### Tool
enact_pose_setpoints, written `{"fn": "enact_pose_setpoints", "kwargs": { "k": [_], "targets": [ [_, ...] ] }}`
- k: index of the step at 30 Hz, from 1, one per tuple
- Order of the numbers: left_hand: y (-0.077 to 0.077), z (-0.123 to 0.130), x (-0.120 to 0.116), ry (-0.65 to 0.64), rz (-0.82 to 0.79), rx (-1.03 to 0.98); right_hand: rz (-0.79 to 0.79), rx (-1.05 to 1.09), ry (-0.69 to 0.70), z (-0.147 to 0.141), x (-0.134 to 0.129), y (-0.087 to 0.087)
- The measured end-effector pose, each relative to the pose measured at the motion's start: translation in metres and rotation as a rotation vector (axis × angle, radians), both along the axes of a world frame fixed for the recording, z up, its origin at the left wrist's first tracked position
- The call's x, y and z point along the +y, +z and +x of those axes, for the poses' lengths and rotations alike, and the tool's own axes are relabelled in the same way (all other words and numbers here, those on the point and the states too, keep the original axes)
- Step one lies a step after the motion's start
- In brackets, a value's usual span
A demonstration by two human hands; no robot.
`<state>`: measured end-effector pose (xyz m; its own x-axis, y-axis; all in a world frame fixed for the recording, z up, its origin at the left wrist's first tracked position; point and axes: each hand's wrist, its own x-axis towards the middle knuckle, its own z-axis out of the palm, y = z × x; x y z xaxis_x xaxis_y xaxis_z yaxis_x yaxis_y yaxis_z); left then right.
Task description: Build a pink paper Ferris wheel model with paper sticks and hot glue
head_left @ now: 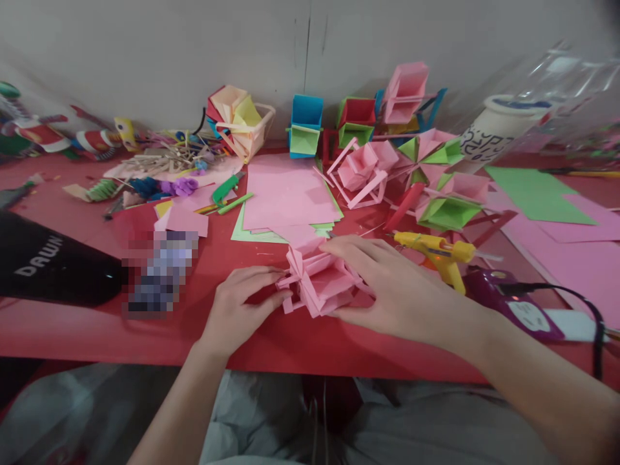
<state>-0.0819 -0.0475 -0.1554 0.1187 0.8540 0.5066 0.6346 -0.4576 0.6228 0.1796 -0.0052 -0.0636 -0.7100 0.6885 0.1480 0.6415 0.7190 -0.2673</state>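
Near the front of the red table, a pink folded-paper model (322, 284) with box-like pockets sits between my two hands. My left hand (247, 297) grips its left edge, thumb below and fingers above. Around its right side curves my right hand (372, 278), fingers over the top and thumb underneath; part of the model is hidden behind it. Just beyond lie stacked pink paper sheets (290, 187) with green ones under them. A similar pink paper model (363, 168) stands behind my right hand.
A yellow glue gun (440, 252) and a purple power strip (513, 303) with a black cable lie to the right. Colourful paper models (305, 123) line the wall. At left are a black cylinder (58, 258), a green cutter (227, 187) and a blurred-out rectangular object (162, 271).
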Motion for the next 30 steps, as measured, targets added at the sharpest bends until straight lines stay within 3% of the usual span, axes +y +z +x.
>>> {"fn": "enact_pose_setpoints", "kwargs": {
  "k": [14,21,30],
  "targets": [
    [0.0,0.001,-0.001,0.009,0.008,0.009,-0.032,0.025,0.009,-0.002,0.001,0.002],
    [0.0,0.0,-0.001,0.011,-0.023,-0.016,-0.104,-0.018,-0.014,0.015,0.007,-0.001],
    [0.001,-0.003,-0.002,0.01,-0.079,-0.064,0.024,-0.026,-0.011,0.032,0.021,-0.012]
  ]
}}
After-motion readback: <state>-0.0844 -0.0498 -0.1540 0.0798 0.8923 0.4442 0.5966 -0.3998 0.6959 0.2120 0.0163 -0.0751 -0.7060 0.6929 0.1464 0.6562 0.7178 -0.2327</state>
